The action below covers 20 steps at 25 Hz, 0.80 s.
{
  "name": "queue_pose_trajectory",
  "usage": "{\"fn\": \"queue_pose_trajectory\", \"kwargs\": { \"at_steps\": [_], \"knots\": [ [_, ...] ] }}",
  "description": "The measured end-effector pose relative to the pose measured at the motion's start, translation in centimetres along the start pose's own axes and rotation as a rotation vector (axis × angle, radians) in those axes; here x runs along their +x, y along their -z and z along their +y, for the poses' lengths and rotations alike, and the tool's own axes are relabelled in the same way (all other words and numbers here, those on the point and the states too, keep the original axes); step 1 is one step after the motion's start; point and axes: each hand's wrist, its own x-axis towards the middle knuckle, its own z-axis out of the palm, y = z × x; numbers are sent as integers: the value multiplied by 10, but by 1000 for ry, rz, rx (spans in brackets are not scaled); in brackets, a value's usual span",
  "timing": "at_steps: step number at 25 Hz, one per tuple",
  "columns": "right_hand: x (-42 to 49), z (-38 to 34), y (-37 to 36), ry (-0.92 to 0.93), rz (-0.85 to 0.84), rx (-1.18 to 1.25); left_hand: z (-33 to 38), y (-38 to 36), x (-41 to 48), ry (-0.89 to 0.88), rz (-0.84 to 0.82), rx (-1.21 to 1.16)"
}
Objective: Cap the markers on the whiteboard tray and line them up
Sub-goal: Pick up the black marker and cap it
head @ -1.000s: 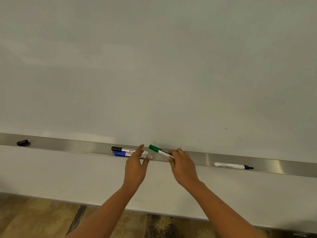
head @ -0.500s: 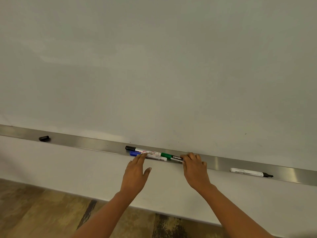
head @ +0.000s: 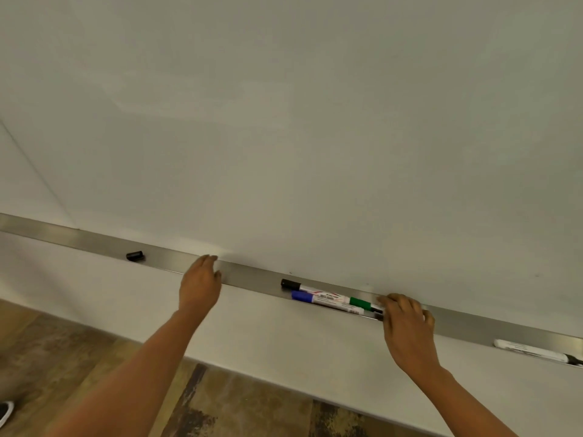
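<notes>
Soft, even indoor light, moderately bright; no hard shadows. Whiteboard (head: 284, 121) carries a faint pale sheen (strongest just above the tray (head: 94, 239)). The metal gleams dully. Wide-angle lens bends and tilts the tray line. Left hand (head: 200, 285) and right hand (head: 407, 326) slightly blurred; floor (head: 252, 405) soft at bottom edge.
</notes>
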Motion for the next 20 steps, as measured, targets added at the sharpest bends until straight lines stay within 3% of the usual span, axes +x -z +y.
{"fn": "queue_pose_trajectory", "kwargs": {
  "at_steps": [5,16,20],
  "knots": [
    [10,-39,-12,93,36,-6,-60,24,34,138,4,102],
    [12,-62,-35,33,73,-98,-129,56,88,191,-85,314],
    [9,-65,-38,25,79,-101,-129,59,95,250,-77,289]
  ]
}}
